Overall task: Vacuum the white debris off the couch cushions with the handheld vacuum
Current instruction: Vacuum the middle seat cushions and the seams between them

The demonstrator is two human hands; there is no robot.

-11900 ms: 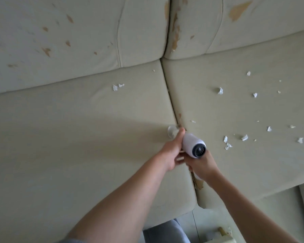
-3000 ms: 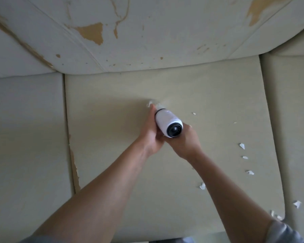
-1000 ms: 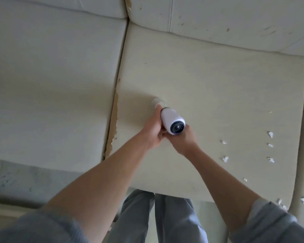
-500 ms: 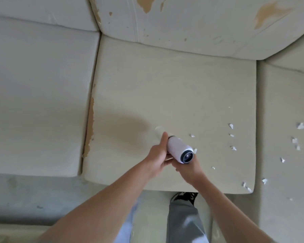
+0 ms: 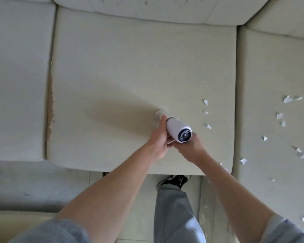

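We grip the handheld vacuum [image 5: 178, 129] with our left hand [image 5: 158, 137] and right hand [image 5: 189, 148], nozzle on the middle cushion [image 5: 130, 67]; white debris [image 5: 206, 102] lies beside it.

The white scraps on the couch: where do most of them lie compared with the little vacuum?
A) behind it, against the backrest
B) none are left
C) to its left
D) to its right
D: the white scraps dot the cushions right of the handheld vacuum, which the left hand and right hand both grip.
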